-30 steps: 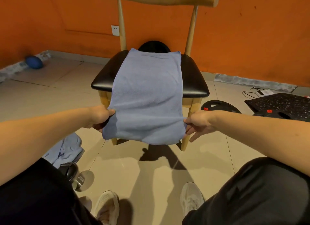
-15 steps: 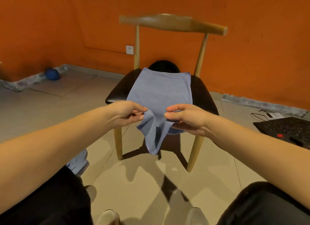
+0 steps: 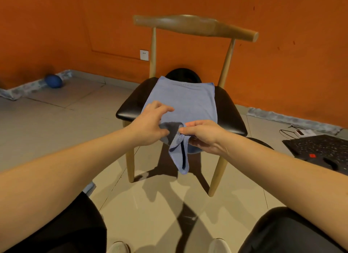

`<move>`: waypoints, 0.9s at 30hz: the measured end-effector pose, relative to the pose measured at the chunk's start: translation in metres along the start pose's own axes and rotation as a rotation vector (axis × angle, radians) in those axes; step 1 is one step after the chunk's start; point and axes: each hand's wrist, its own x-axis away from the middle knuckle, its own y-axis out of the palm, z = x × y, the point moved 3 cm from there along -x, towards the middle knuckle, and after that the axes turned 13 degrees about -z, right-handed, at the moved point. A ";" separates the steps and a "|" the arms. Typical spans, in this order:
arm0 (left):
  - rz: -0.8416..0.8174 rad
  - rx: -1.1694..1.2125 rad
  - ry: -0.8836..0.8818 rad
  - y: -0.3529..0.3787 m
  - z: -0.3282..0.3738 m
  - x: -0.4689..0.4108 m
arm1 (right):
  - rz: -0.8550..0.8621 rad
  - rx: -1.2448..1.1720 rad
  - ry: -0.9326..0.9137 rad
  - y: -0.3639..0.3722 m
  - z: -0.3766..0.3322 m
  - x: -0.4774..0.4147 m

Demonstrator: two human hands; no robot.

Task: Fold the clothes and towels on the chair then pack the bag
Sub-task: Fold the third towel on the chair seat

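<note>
Since half a second ago the left hand (image 3: 150, 124) has dropped its corner and slid forward over the towel (image 3: 186, 102). The right hand (image 3: 205, 135) now pinches both near corners, with a loop hanging under it. Left fingers are loose and grip nothing. The hands are almost touching. The towel lies ahead of them on the chair (image 3: 230, 118) seat, long axis running straight away. The left hand is nearer its middle, likely to pin the fold.

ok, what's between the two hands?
Head view: the bunched near edge of the blue towel, drooping off the chair seat. The right hand pinches it; the left hand touches it.
</note>
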 end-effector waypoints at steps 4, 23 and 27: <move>-0.117 -0.037 0.296 0.008 0.009 0.003 | -0.053 -0.157 -0.014 -0.005 0.002 0.001; 0.104 0.179 0.231 -0.015 0.032 0.012 | 0.023 0.459 -0.284 -0.021 -0.025 0.051; 0.157 0.121 0.179 -0.046 0.033 0.023 | 0.268 0.723 -0.385 -0.027 -0.051 0.074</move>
